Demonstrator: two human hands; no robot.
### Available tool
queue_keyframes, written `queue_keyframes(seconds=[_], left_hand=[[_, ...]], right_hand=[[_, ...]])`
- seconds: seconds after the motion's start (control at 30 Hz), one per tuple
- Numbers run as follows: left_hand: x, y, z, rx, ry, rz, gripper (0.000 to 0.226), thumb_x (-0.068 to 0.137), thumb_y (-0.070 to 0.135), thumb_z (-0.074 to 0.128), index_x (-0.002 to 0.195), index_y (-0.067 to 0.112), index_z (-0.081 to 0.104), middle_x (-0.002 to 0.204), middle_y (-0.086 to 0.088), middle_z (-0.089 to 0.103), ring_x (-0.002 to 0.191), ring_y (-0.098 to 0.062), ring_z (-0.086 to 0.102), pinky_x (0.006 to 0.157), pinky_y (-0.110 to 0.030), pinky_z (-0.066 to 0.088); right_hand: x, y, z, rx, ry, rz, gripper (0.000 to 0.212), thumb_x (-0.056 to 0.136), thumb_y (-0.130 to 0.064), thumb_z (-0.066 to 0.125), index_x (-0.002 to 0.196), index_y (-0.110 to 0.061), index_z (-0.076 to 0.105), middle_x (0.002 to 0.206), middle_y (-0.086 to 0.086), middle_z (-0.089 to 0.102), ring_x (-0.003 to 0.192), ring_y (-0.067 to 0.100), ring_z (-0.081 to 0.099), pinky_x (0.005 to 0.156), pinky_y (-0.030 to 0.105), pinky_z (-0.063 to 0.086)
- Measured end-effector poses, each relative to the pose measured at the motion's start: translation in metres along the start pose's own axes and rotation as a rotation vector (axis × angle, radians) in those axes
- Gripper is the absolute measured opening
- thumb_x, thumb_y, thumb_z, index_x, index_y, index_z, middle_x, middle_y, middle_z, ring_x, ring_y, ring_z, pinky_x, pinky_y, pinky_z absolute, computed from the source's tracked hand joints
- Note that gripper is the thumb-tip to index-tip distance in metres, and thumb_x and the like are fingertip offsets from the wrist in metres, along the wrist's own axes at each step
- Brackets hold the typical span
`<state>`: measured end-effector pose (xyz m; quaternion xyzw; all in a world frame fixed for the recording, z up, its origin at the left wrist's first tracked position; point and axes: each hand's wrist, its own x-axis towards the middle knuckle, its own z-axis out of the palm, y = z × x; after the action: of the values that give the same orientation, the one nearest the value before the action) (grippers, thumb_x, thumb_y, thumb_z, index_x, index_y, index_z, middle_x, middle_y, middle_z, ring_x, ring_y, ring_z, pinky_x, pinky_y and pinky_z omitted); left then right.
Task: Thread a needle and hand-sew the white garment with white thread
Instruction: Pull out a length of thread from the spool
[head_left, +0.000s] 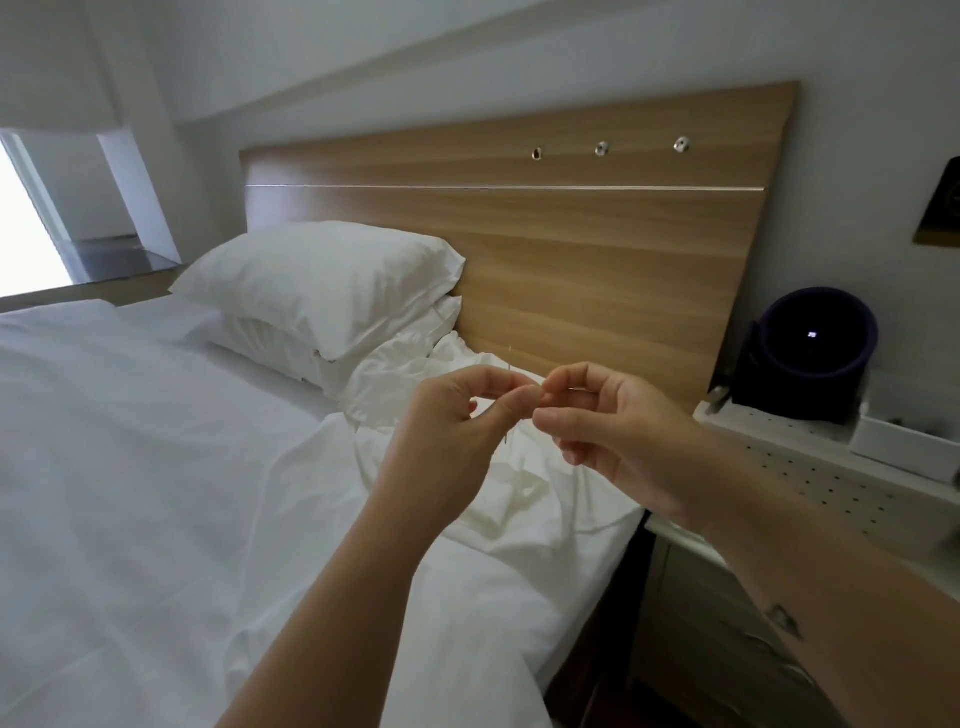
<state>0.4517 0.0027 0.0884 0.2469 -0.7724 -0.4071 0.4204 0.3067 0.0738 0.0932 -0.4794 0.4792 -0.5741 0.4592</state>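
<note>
**Needle threading in hand**

The left hand (452, 431) pinched the needle (506, 438). The right hand (613, 431) pinched thumb to forefinger beside it, presumably on thread too fine to see. The white garment (511, 493) lay on the bed (156, 467) below. The next move would call for steady aim at the eye.

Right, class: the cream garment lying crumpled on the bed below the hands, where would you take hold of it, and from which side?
Probably pinch one of the raised folds of the garment, coming from above: it lies slack on the bed sheet, so a ridge gives the grip something to close on.
</note>
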Motion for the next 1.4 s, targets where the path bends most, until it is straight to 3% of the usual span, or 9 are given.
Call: queue_keyframes(seconds=[0.2, 0.3, 0.4, 0.67, 0.83, 1.07, 1.17, 1.27, 1.4], left_hand=[[0.000, 0.005, -0.004, -0.007, 0.048, 0.012, 0.014, 0.089, 0.024, 0.066, 0.079, 0.031, 0.072, 0.083, 0.009, 0.074, 0.088, -0.009, 0.068, 0.097, -0.045, 0.048], [0.000, 0.003, -0.008, 0.046, 0.061, 0.014, 0.012, 0.089, 0.026, 0.065, 0.080, 0.032, 0.071, 0.081, 0.018, 0.072, 0.085, 0.000, 0.066, 0.090, -0.029, 0.049], [-0.001, 0.001, -0.013, 0.185, 0.078, 0.030, 0.014, 0.091, 0.030, 0.064, 0.079, 0.038, 0.066, 0.077, 0.027, 0.067, 0.081, 0.011, 0.060, 0.074, -0.010, 0.042], [0.004, -0.003, -0.026, 0.195, 0.043, 0.011, 0.016, 0.091, 0.024, 0.065, 0.076, 0.030, 0.066, 0.058, 0.021, 0.059, 0.056, 0.006, 0.051, 0.058, -0.007, 0.039], [0.007, -0.009, -0.030, 0.353, -0.087, -0.059, 0.017, 0.090, 0.025, 0.066, 0.076, 0.035, 0.065, 0.072, 0.023, 0.064, 0.072, 0.013, 0.059, 0.067, -0.004, 0.042], [0.006, -0.018, -0.030, 0.450, -0.118, -0.086, 0.018, 0.092, 0.027, 0.063, 0.076, 0.034, 0.062, 0.077, 0.021, 0.063, 0.075, 0.010, 0.058, 0.068, -0.003, 0.041], [0.004, -0.023, -0.034, 0.334, -0.071, -0.122, 0.015, 0.092, 0.026, 0.062, 0.079, 0.032, 0.065, 0.076, 0.016, 0.065, 0.069, 0.008, 0.058, 0.069, -0.012, 0.043], [0.004, -0.023, -0.038, 0.306, -0.009, -0.117, 0.012, 0.093, 0.025, 0.061, 0.082, 0.027, 0.066, 0.079, 0.010, 0.067, 0.073, 0.001, 0.060, 0.069, -0.015, 0.043], [0.007, -0.023, -0.039, 0.402, 0.094, -0.051, 0.009, 0.094, 0.023, 0.060, 0.087, 0.024, 0.065, 0.083, 0.013, 0.066, 0.083, 0.000, 0.061, 0.071, -0.009, 0.041]], right_hand=[[0.009, 0.000, 0.008, 0.124, -0.001, -0.034, 0.034, 0.059, -0.010, 0.073, 0.087, -0.012, 0.054, 0.069, 0.001, 0.067, 0.064, 0.011, 0.054, 0.056, 0.018, 0.041], [0.010, -0.002, 0.009, 0.098, -0.016, -0.051, 0.029, 0.059, -0.010, 0.073, 0.083, -0.012, 0.058, 0.070, 0.002, 0.066, 0.068, 0.012, 0.056, 0.057, 0.017, 0.043], [0.011, -0.008, 0.002, -0.052, -0.027, -0.055, 0.028, 0.060, -0.012, 0.074, 0.086, -0.011, 0.063, 0.071, 0.000, 0.067, 0.066, 0.011, 0.056, 0.058, 0.017, 0.046], [0.008, -0.021, -0.008, -0.573, 0.011, -0.113, 0.015, 0.076, -0.009, 0.078, 0.087, -0.017, 0.071, 0.079, 0.003, 0.075, 0.075, 0.011, 0.070, 0.070, 0.014, 0.051], [0.007, -0.025, -0.010, -0.678, 0.083, -0.151, 0.014, 0.079, -0.010, 0.076, 0.089, -0.019, 0.071, 0.079, 0.002, 0.074, 0.080, 0.019, 0.069, 0.074, 0.024, 0.051], [0.011, -0.023, -0.008, 0.036, 0.083, -0.090, 0.017, 0.089, 0.011, 0.051, 0.090, -0.005, 0.057, 0.068, 0.007, 0.059, 0.070, 0.023, 0.071, 0.062, 0.028, 0.058], [0.012, -0.017, -0.013, 0.060, 0.064, -0.046, 0.021, 0.090, 0.012, 0.047, 0.090, -0.007, 0.056, 0.067, 0.004, 0.055, 0.048, 0.012, 0.055, 0.048, 0.022, 0.048], [0.013, -0.011, -0.024, -0.100, -0.014, -0.011, 0.021, 0.090, 0.010, 0.050, 0.092, -0.009, 0.059, 0.068, 0.001, 0.054, 0.045, 0.007, 0.035, 0.044, 0.018, 0.035], [0.014, -0.005, -0.032, -0.750, -0.080, 0.058, 0.014, 0.089, -0.011, 0.065, 0.091, -0.025, 0.068, 0.083, -0.012, 0.065, 0.055, 0.000, 0.051, 0.058, 0.013, 0.040]])
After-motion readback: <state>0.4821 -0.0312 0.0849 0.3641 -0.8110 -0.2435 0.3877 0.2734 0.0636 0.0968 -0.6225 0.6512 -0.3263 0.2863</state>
